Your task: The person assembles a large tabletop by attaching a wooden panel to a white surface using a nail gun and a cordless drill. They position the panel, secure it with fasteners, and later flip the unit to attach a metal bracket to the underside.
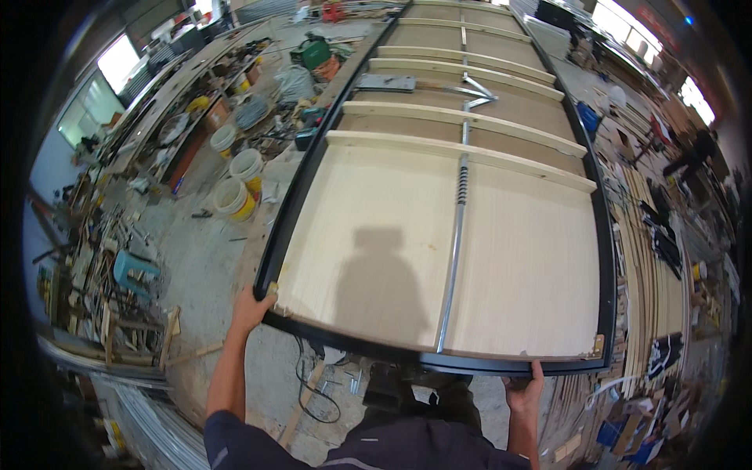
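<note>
A long door-like panel [525,266] with a black frame stretches away in front of me. My left hand [249,311] grips its near left corner, the thumb over the edge. At the near edge, toward the right, my right hand [525,389] is closed round the frame from below, its palm partly hidden. A thin metal rod [451,274] with a coil spring [462,186] runs lengthwise down the middle. Pale wooden crossbars [407,144] span the frame farther off. Among them are a grey metal plate [386,83] and a bent metal linkage [484,97].
Several buckets [233,199] and a green machine [313,53] stand on the cluttered floor at left, near a blue stool [135,270]. Long wooden strips [644,258] lie at right. A black cable [319,419] curls by my feet. Another person [694,153] is at far right.
</note>
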Demonstrator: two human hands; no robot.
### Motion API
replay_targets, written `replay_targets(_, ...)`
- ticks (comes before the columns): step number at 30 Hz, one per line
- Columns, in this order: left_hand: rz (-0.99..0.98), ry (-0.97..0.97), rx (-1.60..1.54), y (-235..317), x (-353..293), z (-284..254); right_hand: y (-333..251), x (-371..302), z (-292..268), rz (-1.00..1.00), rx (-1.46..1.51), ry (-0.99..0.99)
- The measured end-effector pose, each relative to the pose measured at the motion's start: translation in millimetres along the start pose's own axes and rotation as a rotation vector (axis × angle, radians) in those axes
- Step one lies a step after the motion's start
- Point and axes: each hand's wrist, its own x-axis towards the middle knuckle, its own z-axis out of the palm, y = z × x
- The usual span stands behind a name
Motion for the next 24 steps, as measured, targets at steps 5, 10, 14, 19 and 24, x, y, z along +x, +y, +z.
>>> replay_targets(5,0.049,0.052,-0.019,-25.9,0.0,-4.2,20.1,-6.0,2.1,0.043,-0.015,0.08)
replay_targets(10,-0.032,-0.038,-0.009,-33.0,-9.7,-9.9,23.6,-8.1,-27.5,-0.013,-0.022,0.088)
replay_targets(14,-0.063,-0.051,0.038,-15.0,-16.2,-15.9,24.7,-31.6,-14.4,0.041,-0.01,0.1)
replay_targets(19,-0.032,0.041,0.087,-8.5,-20.5,-13.6,27.3,-34.2,-14.7,0.009,-0.042,0.088)
replay_targets(24,-0.02,0.061,0.038,-12.6,-20.4,-8.0,22.4,-35.3,-9.5,0.003,-0.117,0.094)
